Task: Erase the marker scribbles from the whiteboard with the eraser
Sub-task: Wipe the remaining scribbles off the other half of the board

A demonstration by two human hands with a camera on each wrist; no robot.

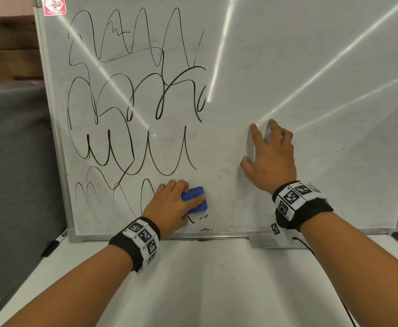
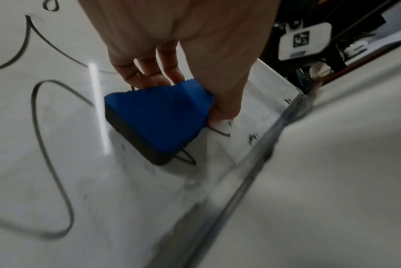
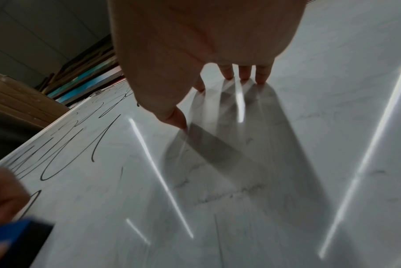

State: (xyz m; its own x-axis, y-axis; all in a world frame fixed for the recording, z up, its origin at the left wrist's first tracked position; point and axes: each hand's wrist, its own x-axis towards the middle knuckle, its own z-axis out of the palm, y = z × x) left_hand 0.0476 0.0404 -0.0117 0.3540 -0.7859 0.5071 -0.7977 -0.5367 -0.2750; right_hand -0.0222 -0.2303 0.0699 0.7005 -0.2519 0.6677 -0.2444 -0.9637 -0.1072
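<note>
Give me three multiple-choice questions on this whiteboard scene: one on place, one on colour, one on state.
1. Where on the whiteboard is the eraser?
A. top right
B. near the bottom edge
C. on the frame

2. What colour is the eraser's top?
A. blue
B. red
C. yellow

3. What is the right hand doing?
A. gripping a marker
B. hanging off the board
C. fingertips spread on bare board

Answers:
1. B, it sits just above the frame beside the lowest scribbles.
2. A, blue over a dark pad, held by the left hand.
3. C, nothing is in its fingers.
</note>
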